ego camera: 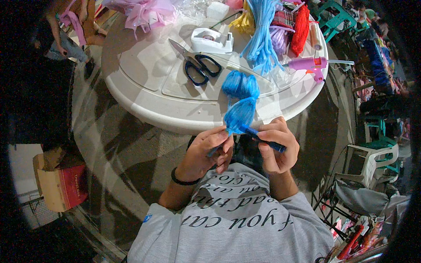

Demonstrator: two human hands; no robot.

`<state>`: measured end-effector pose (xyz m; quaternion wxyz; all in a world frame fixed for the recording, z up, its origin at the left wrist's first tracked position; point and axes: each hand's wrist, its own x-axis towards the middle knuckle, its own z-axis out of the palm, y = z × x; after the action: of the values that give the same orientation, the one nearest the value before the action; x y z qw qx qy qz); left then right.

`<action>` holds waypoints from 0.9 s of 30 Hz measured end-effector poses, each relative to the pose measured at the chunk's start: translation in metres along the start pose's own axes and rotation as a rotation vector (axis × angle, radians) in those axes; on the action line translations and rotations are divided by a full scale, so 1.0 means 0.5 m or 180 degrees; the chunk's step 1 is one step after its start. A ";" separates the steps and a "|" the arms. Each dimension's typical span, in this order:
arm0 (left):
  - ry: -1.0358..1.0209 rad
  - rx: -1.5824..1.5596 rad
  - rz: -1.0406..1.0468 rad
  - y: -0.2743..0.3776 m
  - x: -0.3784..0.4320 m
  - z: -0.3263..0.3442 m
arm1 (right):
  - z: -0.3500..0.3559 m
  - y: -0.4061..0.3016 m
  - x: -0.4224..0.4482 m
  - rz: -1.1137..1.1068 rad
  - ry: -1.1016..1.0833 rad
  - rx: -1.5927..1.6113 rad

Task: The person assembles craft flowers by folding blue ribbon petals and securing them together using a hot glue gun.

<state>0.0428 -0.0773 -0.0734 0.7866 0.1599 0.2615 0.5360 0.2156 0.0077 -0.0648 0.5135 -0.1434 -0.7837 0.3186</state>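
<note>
My left hand (213, 148) pinches the base of a blue petal-shaped piece (241, 113) between thumb and fingers, in front of the round white plastic table (148, 115). In my right hand (279, 146) is a dark blue marker (268, 138), its tip end against the lower right of the petal. Just beyond lies a rounded blue bundle (241, 84) on the table. Scissors with dark handles (199, 67) rest open behind it to the left, near a white tape dispenser (212, 41). A pink glue gun (310, 64) lies at the table's right edge.
Light blue pipe cleaners (261, 33), a red bundle (300, 31), a yellow bundle (244, 21) and pink wrapping (148, 14) lie at the back. A cardboard box (59, 184) stands on the left, a white plastic chair (371, 161) on the right. Another person's arm (56, 33) shows upper left.
</note>
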 end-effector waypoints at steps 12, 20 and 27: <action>0.0036 0.0248 0.0109 -0.001 0.007 0.007 | -0.018 -0.012 -0.004 -0.0084 -0.0177 -0.0246; 0.0204 0.0499 0.0199 -0.006 0.006 0.010 | -0.013 0.011 0.006 0.0284 0.0346 -0.0529; 0.0624 0.1416 0.0632 -0.025 0.010 0.012 | -0.014 -0.008 0.003 -0.0076 0.0064 -0.0202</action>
<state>0.0573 -0.0769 -0.0763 0.6465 0.3012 0.4309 0.5528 0.2215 0.0078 -0.0590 0.5204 -0.1535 -0.7899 0.2860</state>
